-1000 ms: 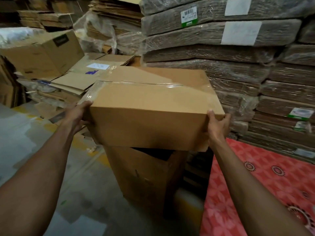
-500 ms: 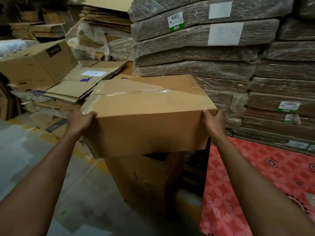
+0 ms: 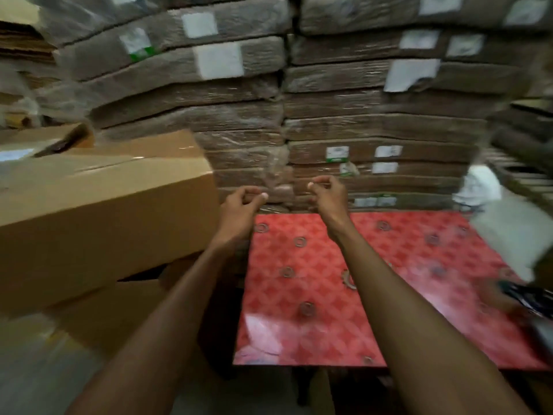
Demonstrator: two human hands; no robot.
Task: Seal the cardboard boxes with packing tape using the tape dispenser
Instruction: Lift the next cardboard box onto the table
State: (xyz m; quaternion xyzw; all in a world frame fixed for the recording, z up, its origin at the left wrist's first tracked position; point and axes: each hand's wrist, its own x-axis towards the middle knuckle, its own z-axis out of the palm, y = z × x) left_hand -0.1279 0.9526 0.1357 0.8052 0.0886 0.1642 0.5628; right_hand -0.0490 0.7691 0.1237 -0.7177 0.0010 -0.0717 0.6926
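Cardboard box [image 3: 98, 211] now released, at left | left hand [image 3: 239, 205], right hand [image 3: 327, 194] loosely curled, empty | over red table [image 3: 404, 265]

two hands: left hand [image 3: 241, 205], right hand [image 3: 327, 194]; two cardboard boxes [image 3: 98, 223] [image 3: 119, 313]; one red table [image 3: 419, 295]
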